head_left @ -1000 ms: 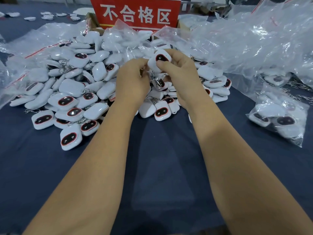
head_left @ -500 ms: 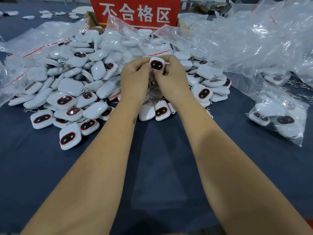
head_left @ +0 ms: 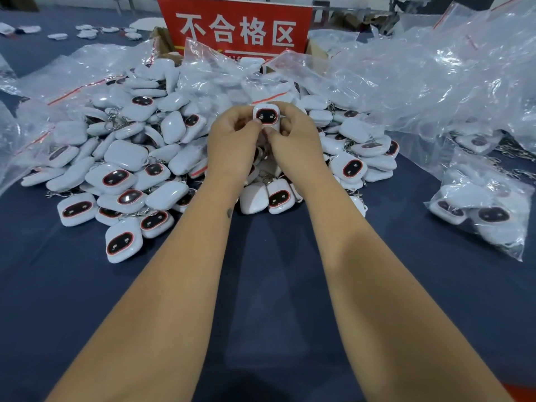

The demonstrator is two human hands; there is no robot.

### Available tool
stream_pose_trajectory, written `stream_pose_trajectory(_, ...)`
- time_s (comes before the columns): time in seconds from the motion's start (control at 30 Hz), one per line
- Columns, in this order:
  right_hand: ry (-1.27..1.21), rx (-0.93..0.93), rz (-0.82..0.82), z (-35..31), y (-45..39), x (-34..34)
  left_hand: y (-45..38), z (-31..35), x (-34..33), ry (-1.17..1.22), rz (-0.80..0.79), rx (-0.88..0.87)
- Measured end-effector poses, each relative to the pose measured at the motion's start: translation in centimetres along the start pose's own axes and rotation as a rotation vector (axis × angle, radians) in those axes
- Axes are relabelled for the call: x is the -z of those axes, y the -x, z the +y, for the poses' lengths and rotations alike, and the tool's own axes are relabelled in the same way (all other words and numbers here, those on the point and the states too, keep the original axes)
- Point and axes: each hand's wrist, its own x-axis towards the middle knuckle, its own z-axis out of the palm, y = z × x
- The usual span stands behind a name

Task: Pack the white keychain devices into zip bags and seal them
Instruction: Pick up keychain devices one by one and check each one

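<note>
Both hands, left (head_left: 232,140) and right (head_left: 295,140), pinch one white keychain device (head_left: 266,116) in a closed grip, face up, above the device heap (head_left: 121,175); empty zip bags (head_left: 435,82) lie right of the grip.

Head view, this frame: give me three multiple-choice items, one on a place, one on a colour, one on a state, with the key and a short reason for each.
1. Where does the filled bag lie?
A. on the right side of the table
B. under the red sign
C. at the near table edge

2. What colour is the sign behind the pile?
A. blue
B. red
C. yellow

3. How is the raised keychain device held?
A. it lies loose on the cloth
B. by the left hand alone
C. by both hands

Key: 1 A, the bag with devices inside sits on the dark cloth at the right. 2 B, it is a red board with white characters. 3 C, the left hand and right hand both pinch it above the pile.
</note>
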Motion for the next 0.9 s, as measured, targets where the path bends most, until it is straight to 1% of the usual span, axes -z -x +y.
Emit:
stream_pose_trajectory(0.1,-0.008,-0.013,-0.040,-0.1,0.2,0.7,-0.1,0.0,0.5,0.028,-0.088,0.011)
stream_pose_trajectory(0.2,-0.047,-0.021,-0.055,-0.2,0.5,0.9,-0.3,0.0,1.1,0.002,-0.154,-0.005)
stream_pose_trajectory(0.37,-0.055,-0.011,-0.061,-0.2,0.8,0.8,-0.2,0.2,1.2,-0.051,-0.171,-0.015)
stream_pose_trajectory(0.77,-0.027,-0.003,-0.072,-0.1,0.7,0.8,0.1,0.4,1.3,-0.071,-0.218,-0.022)
stream_pose_trajectory(0.9,-0.057,-0.015,-0.079,-0.2,0.7,0.8,-0.1,0.4,1.4,-0.080,-0.221,-0.005)
